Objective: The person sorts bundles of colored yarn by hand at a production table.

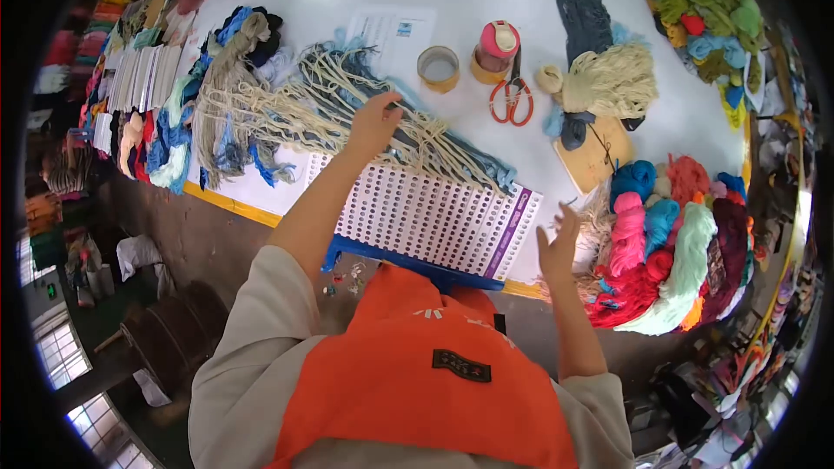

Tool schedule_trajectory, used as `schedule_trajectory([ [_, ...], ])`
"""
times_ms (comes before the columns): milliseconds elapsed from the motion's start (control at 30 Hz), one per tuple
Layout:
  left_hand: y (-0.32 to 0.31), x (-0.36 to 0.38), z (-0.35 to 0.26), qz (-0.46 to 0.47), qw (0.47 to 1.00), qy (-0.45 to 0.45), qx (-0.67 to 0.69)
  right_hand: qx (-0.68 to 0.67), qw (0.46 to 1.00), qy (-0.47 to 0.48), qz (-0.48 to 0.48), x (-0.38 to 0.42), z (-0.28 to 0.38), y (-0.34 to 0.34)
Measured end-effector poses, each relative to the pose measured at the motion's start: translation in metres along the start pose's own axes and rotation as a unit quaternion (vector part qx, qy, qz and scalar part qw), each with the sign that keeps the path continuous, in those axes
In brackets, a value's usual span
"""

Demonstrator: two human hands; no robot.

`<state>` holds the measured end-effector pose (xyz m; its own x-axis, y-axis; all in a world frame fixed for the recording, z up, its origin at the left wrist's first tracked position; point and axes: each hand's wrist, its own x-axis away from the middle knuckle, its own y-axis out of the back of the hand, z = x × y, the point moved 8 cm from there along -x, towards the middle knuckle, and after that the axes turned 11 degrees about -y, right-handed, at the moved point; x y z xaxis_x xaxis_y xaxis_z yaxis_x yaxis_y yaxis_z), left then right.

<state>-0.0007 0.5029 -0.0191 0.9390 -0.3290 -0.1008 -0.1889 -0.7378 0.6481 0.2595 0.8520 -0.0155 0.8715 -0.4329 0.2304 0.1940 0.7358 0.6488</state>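
Note:
My left hand (375, 124) rests at the cream and grey-blue yarn strands (326, 104), its fingers curled; what they hold, if anything, is hidden. Under the strands' lower edge lies a white card with rows of holes (417, 213) and a purple strip, at the table's front edge. To the right of the card, my right hand (560, 239) is raised beside a fuzzy beige bundle (595, 230), fingers apart and nothing in them.
Tape rolls (438, 69), a pink-topped container (497, 42) and orange-handled scissors (511, 102) stand or lie behind the strands. Colourful skeins (647, 230) heap at the right front. Cream yarn (611, 81) lies farther back; more yarn (239, 43) is at left.

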Motion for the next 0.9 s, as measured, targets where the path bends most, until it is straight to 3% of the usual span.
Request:
schedule_trajectory([
  [33, 0.003, 0.003, 0.001, 0.008, 0.997, 0.055, 0.050, 0.010, 1.000, 0.001, 0.012, 0.018, 0.002, -0.001],
  [133, -0.011, 0.038, 0.000, 0.061, 0.998, -0.023, 0.025, 0.024, 0.998, 0.007, 0.062, 0.069, 0.004, -0.008],
  [200, -0.036, 0.082, -0.003, 0.164, 0.986, -0.039, -0.019, 0.048, 0.995, 0.003, 0.091, 0.100, 0.006, -0.013],
  [267, -0.051, 0.133, -0.016, 0.182, 0.981, -0.039, 0.059, 0.102, 0.989, 0.014, 0.109, 0.124, 0.027, -0.011],
  [333, -0.053, 0.185, -0.038, 0.185, 0.970, -0.113, 0.109, 0.140, 0.984, 0.025, 0.106, 0.155, 0.032, -0.012],
  [367, -0.060, 0.213, -0.035, 0.247, 0.954, -0.107, 0.132, 0.173, 0.976, 0.045, 0.125, 0.172, 0.038, -0.019],
  [400, -0.044, 0.233, -0.059, 0.337, 0.932, -0.071, 0.115, 0.193, 0.967, 0.039, 0.160, 0.190, 0.046, -0.023],
  [467, -0.016, 0.272, -0.070, 0.368, 0.892, -0.207, 0.164, 0.213, 0.947, 0.024, 0.240, 0.243, 0.070, -0.025],
  [500, 0.013, 0.286, -0.070, 0.350, 0.897, -0.223, 0.153, 0.210, 0.938, 0.011, 0.276, 0.271, 0.075, -0.027],
  [533, 0.046, 0.294, -0.065, 0.332, 0.906, -0.215, 0.150, 0.110, 0.935, -0.065, 0.331, 0.305, 0.054, -0.030],
  [567, 0.072, 0.307, -0.058, 0.375, 0.897, -0.205, 0.115, 0.008, 0.915, -0.144, 0.377, 0.330, 0.039, -0.037],
  [600, 0.097, 0.321, -0.046, 0.418, 0.883, -0.196, 0.077, 0.012, 0.914, -0.129, 0.384, 0.324, 0.047, -0.048],
  [733, 0.229, 0.393, -0.002, 0.349, 0.918, -0.183, 0.042, 0.012, 0.907, -0.088, 0.411, 0.341, 0.077, -0.111],
  [800, 0.287, 0.419, -0.010, 0.440, 0.897, -0.042, -0.003, 0.009, 0.907, -0.075, 0.414, 0.349, 0.088, -0.132],
  [833, 0.304, 0.433, -0.007, 0.439, 0.898, -0.044, -0.005, 0.008, 0.908, -0.072, 0.412, 0.353, 0.092, -0.137],
  [900, 0.328, 0.460, -0.023, 0.366, 0.918, -0.146, 0.035, 0.010, 0.910, -0.071, 0.407, 0.362, 0.094, -0.139],
])
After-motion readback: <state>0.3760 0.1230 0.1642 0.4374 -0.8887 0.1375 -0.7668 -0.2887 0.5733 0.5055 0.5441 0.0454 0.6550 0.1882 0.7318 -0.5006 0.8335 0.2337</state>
